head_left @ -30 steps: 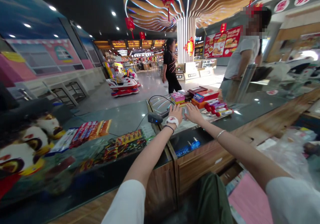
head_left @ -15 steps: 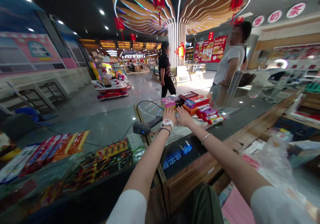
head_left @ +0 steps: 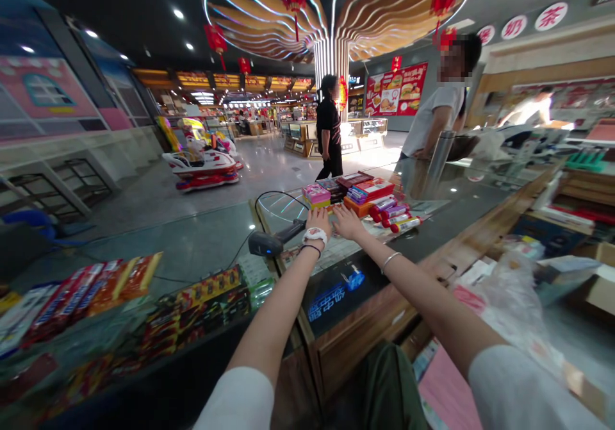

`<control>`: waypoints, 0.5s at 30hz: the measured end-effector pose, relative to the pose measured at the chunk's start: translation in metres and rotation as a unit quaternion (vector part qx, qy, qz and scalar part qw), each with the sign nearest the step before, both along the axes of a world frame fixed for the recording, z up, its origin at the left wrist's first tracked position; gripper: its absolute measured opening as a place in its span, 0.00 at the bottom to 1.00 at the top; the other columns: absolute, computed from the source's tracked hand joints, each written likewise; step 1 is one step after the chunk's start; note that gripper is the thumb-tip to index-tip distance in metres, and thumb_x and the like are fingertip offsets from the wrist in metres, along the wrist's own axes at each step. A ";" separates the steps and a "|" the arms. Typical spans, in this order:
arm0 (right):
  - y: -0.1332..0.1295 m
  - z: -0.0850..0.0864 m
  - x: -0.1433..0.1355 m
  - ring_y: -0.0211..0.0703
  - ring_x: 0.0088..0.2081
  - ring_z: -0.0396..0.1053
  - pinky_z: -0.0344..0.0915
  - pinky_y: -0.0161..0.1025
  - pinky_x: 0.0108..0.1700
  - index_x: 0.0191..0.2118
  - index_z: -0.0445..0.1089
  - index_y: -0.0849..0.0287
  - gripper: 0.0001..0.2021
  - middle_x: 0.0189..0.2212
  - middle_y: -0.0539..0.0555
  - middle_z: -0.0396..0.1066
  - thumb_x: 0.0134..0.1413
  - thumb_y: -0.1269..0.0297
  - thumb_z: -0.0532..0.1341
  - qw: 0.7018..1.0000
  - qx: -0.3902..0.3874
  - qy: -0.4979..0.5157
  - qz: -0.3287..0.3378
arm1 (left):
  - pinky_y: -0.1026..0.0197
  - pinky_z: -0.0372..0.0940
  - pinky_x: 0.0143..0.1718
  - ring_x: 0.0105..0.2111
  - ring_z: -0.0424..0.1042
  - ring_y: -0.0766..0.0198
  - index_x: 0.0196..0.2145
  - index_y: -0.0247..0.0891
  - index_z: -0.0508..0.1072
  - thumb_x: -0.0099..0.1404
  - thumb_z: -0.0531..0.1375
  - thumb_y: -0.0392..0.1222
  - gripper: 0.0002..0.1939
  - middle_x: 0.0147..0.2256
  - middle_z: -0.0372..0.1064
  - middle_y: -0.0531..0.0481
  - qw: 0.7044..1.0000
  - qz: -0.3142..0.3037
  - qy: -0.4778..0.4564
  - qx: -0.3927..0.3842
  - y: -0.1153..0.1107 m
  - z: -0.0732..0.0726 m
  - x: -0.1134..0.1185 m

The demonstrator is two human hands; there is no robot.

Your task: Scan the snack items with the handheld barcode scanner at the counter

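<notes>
Both of my hands reach out side by side over the glass counter [head_left: 413,234]. My left hand [head_left: 318,221], with a white watch on the wrist, lies just in front of a small pink and yellow box [head_left: 316,194]. Its fingers are stretched out. Beside it my right hand [head_left: 348,221] has its fingers extended and somewhat spread, close to an orange box [head_left: 356,207] with red packs [head_left: 373,188] on top. Several candy tubes [head_left: 406,224] with red caps lie right of that hand. Whether the fingertips touch the packs I cannot tell.
A black handheld scanner [head_left: 269,243] with a cable lies left of my hands. Snack packs [head_left: 93,289] show at the left counter. A metal post [head_left: 440,157] rises at the right. One person [head_left: 329,132] walks beyond the counter; another [head_left: 432,119] stands at its far side.
The view has turned slightly right, so the counter and goods sit further left. My hands stay by the packs. The person in black has walked to the right.
</notes>
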State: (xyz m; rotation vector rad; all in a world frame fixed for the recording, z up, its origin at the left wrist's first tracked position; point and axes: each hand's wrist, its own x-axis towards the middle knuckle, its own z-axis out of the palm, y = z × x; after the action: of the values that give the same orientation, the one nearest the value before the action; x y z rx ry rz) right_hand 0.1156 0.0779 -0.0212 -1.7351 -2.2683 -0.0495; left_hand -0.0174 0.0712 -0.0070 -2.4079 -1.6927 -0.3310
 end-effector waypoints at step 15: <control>-0.107 0.012 0.033 0.54 0.67 0.56 0.37 0.64 0.70 0.66 0.61 0.60 0.26 0.64 0.63 0.63 0.63 0.70 0.50 0.995 0.062 -0.021 0.080 | 0.42 0.44 0.69 0.66 0.56 0.50 0.65 0.33 0.62 0.71 0.46 0.37 0.26 0.64 0.61 0.40 0.993 -0.108 0.033 0.026 -0.103 0.010 -0.026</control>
State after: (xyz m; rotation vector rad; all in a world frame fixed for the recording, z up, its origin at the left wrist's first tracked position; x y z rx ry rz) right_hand 0.1485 -0.0291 -0.0091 -1.4990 -2.3725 -0.1916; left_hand -0.0431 -0.0316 0.0031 -2.5392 -1.3824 -0.3175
